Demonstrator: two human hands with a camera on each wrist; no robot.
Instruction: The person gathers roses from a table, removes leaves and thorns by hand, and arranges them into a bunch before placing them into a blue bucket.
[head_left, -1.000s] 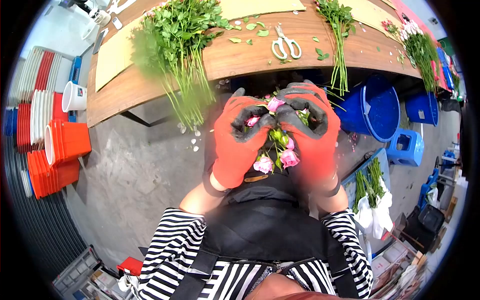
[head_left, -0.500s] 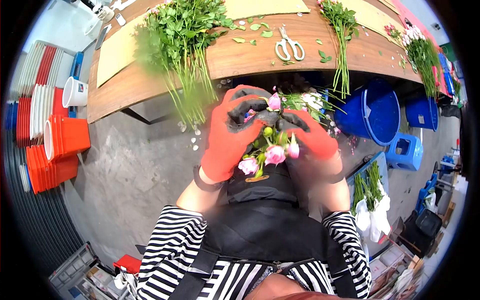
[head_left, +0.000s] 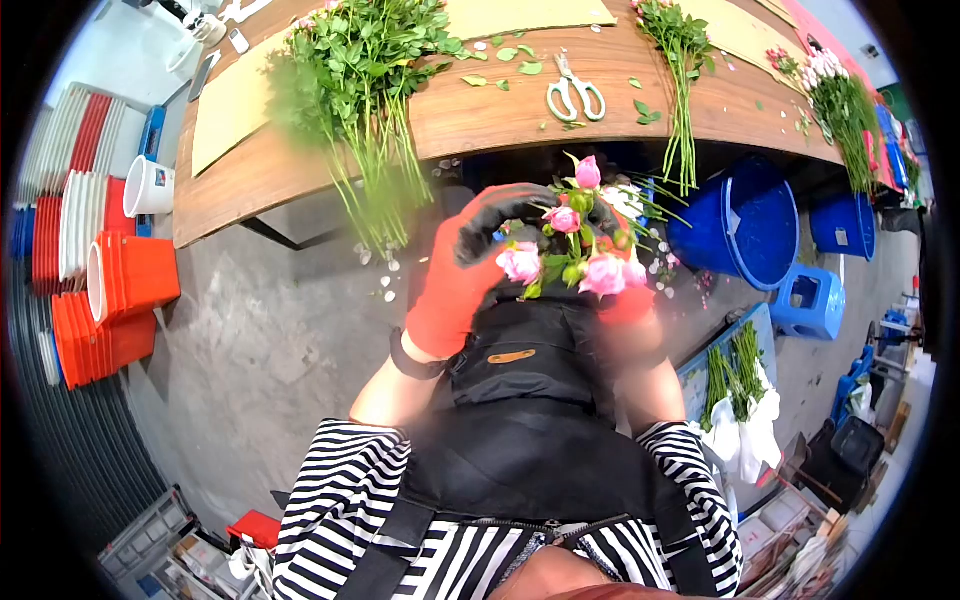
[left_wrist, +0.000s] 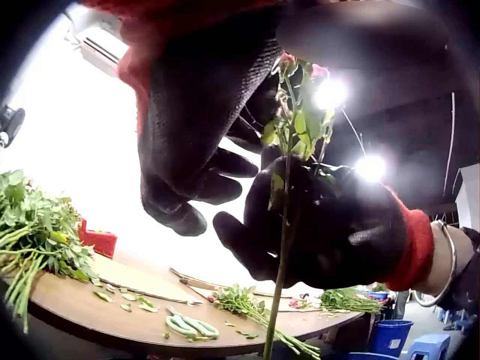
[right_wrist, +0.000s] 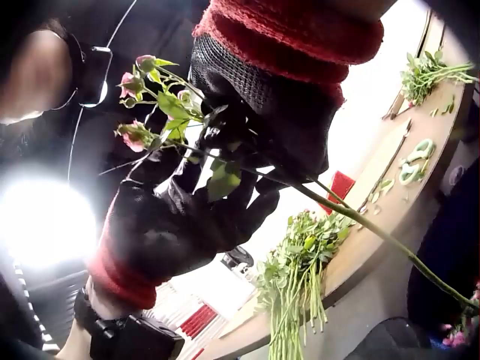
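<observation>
A spray of pink roses [head_left: 603, 275], with several blossoms and green buds, is held up in front of the apron. My right hand [head_left: 628, 302], in a red and black glove, grips its stem and is partly hidden behind the blossoms in the head view. The long stem [right_wrist: 375, 231] runs out below that hand in the right wrist view. Close beside the flower heads is my left hand [head_left: 455, 265], gloved alike. Its fingers [left_wrist: 187, 180] are loosely bent and apart from the stem in the left wrist view. A leaf [right_wrist: 223, 180] hangs between the hands.
On the wooden table [head_left: 480, 125] lie a large bunch of leafy stems [head_left: 370, 70], scissors [head_left: 575, 98], another bunch [head_left: 680, 90] and loose leaves. Blue buckets [head_left: 735, 225] and a blue stool [head_left: 808, 300] stand right; orange bins [head_left: 130, 275] are at left.
The hands have drawn apart from their earlier closeness. The rose spray has turned and shifted right, its blossoms now in front of the right hand. The left hand's fingers have loosened.
</observation>
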